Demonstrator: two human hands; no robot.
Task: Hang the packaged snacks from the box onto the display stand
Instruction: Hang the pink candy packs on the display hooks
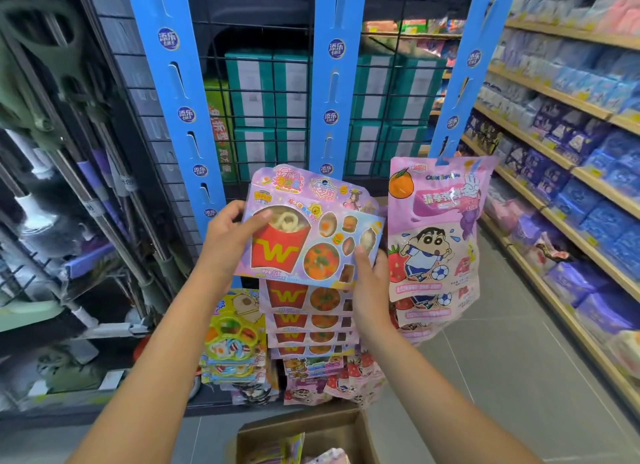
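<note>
- Our two forearms reach forward from the bottom of the view, and between them, on the floor, stands an open cardboard box [325,429] with some pink snack packs [277,449] inside it.
- We hold one gummy candy pack [311,235] in both hands, a little tilted. It shows a red fries carton with a yellow W and small food-shaped sweets under clear plastic.
- Our left hand [225,235] grips the upper left edge of this pack, thumb on the front and the fingers hidden behind it.
- Our right hand [370,283] pinches the lower right corner, thumb on the front and the fingers behind.
- This pack is in the air in front of the middle blue hanging strip [332,82], just above a column of the same packs [304,321] that hang one over another.
- On the right strip hang pink cartoon-boy snack bags [433,242]. On the left strip, lower down, hang yellow tray packs [235,342].
- Behind the strips is a black wire grid [214,93] with teal cartons [256,93] behind it.
- Wooden shelves [554,93] with blue and purple packets run along the right side, and mops [69,204] stand on the left.
</note>
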